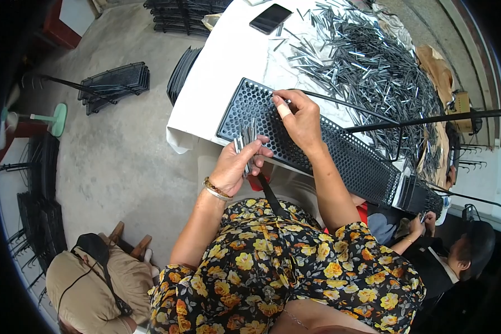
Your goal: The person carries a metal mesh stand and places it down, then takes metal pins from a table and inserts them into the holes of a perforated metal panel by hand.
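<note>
A bundle of thin metal strips (247, 133) is gripped in my left hand (236, 160), just in front of the near left end of a long black tray. This perforated tray (339, 150) lies along the table's near edge, its surface full of round holes. Over the tray's far left corner, my right hand (303, 118) has thumb and forefinger pinched together at the row of holes; whatever is between the fingertips is too small to make out. A few small pieces sit in the holes along that edge.
Behind the tray a big heap of loose dark strips (373, 72) covers the white-topped table (206, 94). A phone (270, 19) lies at the far edge. A black rod (440, 118) crosses from the right. Co-workers sit at right and lower left; stacked black trays (114, 83) stand on the floor.
</note>
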### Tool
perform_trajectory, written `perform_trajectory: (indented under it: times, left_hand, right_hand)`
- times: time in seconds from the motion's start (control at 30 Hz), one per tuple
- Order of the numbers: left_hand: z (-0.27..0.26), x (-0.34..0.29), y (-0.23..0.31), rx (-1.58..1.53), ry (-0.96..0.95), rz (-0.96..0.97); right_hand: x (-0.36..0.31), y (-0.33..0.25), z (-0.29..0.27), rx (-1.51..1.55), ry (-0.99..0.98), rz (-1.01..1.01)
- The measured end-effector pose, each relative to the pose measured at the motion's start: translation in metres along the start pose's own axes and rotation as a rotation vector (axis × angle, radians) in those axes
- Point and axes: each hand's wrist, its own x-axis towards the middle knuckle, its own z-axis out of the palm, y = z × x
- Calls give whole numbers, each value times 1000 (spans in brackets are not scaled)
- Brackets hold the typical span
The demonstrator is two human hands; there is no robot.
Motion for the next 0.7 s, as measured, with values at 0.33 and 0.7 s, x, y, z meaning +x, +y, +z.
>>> perform_trajectory:
  times: [0.33, 0.7]
  left_hand:
    - [10, 8, 2, 46, -77, 48]
    - [18, 18, 3, 116, 69, 39]
  right_hand:
    - [-6, -18, -13, 560, -479, 571]
    - [18, 10, -18, 301, 92, 186]
